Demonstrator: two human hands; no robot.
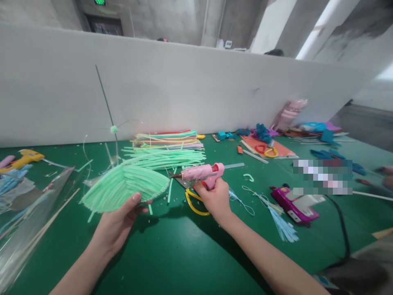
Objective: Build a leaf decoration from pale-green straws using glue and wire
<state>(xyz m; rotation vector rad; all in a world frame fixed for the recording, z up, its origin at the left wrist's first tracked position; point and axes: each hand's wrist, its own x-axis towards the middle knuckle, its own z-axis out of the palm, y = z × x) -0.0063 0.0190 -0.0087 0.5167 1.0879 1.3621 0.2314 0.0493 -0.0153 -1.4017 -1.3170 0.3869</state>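
My left hand pinches the lower edge of a mint-green leaf shape built from rows of fuzzy pipe cleaners, thumb on top and fingers beneath. In my right hand is a pink glue gun, its nozzle pointing left and close to the leaf's right tip. Whether the nozzle touches the leaf I cannot tell. A clear glue stick sticks out of the gun's back. Behind the leaf lies a pile of loose mint pipe cleaners. Yellow-handled scissors lie partly hidden under my right hand.
A purple power strip with a white plug and dark cable lies at right, near a blue tassel. A yellow glue gun and plastic sleeves occupy the left. A white partition stands behind the green table.
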